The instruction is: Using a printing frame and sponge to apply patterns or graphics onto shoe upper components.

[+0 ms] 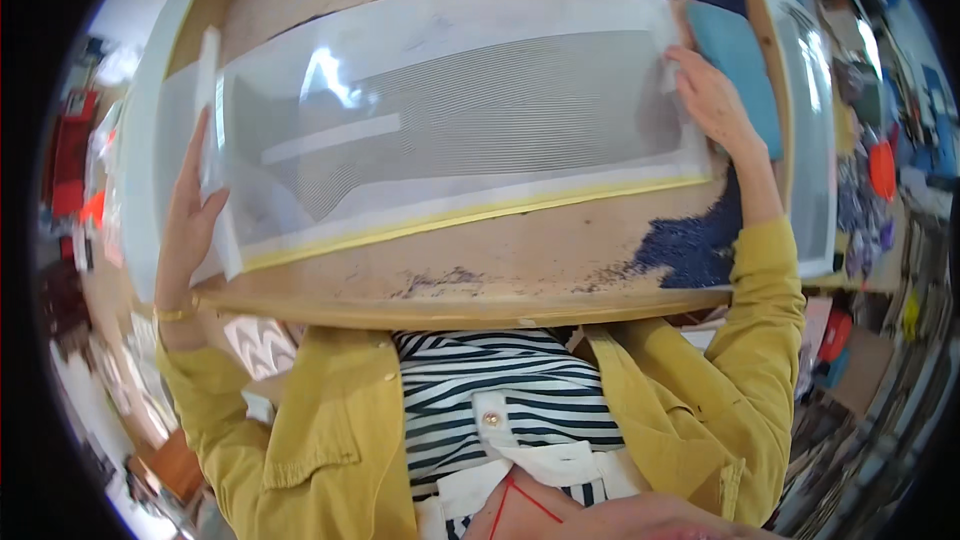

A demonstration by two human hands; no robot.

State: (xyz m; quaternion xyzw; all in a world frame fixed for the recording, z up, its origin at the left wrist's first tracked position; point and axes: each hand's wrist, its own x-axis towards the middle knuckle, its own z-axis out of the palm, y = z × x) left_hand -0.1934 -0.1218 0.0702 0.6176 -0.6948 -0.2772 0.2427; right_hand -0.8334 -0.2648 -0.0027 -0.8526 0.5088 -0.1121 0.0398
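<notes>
A clear, glossy sheet (500, 90) with fine dark lines and a pale bar in its pattern lies over a wooden board (590, 230). Yellow tape (480, 212) runs along its near edge, and a white strip (209, 90) borders its left end. My left hand (187, 225) grips that left edge, the thumb on the near side of the strip and the fingers stretched along it. At the sheet's right end, my right hand (715, 105) has its fingers curled on the edge; their tips are partly hidden. Beside it sits a teal block-shaped pad or folded cloth (738, 60).
Dark blue paint patches (690, 245) mark the board, which has a raised wooden rim (450, 315) close to my body. A framed translucent panel (810, 140) stands at the right. Crowded shelves and red items (72, 155) line both sides.
</notes>
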